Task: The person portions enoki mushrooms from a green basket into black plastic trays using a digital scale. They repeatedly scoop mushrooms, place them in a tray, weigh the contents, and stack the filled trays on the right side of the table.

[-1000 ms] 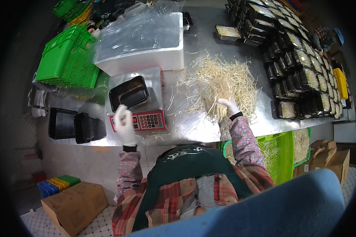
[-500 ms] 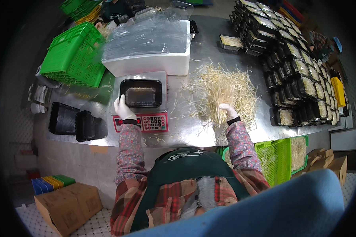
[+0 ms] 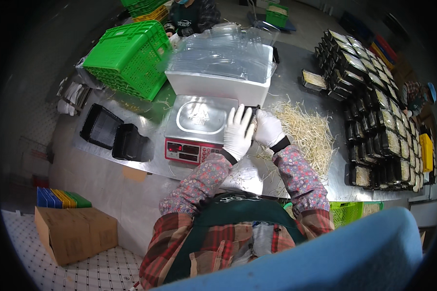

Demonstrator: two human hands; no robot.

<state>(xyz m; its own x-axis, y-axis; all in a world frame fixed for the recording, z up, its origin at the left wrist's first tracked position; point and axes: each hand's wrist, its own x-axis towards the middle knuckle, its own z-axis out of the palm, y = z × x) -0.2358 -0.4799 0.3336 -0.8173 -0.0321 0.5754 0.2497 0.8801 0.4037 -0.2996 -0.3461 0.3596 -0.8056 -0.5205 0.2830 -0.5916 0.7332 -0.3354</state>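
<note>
Both my hands, in white gloves, meet at the right side of a red-framed scale (image 3: 192,149) with a bare metal pan. My left hand (image 3: 239,132) has its fingers stretched out, back of the hand up. My right hand (image 3: 270,129) is curled closed against it. What the right fingers hold is hidden. Between and behind the hands a bit of a black plastic tray (image 3: 251,107) shows; the rest is covered. A loose pile of bean sprouts (image 3: 311,140) lies on the metal table just right of my right hand.
Empty black trays (image 3: 129,140) lie left of the scale. Behind it stands a white foam box (image 3: 213,86) with clear lids (image 3: 218,53), beside a green crate (image 3: 131,58). Stacked filled packs (image 3: 383,116) line the right. A co-worker (image 3: 192,17) stands across the table.
The black tray has left the scale pan and is now under my hands, to its right. My left hand moved right; my right hand moved left from the sprouts it gripped. The view shifted.
</note>
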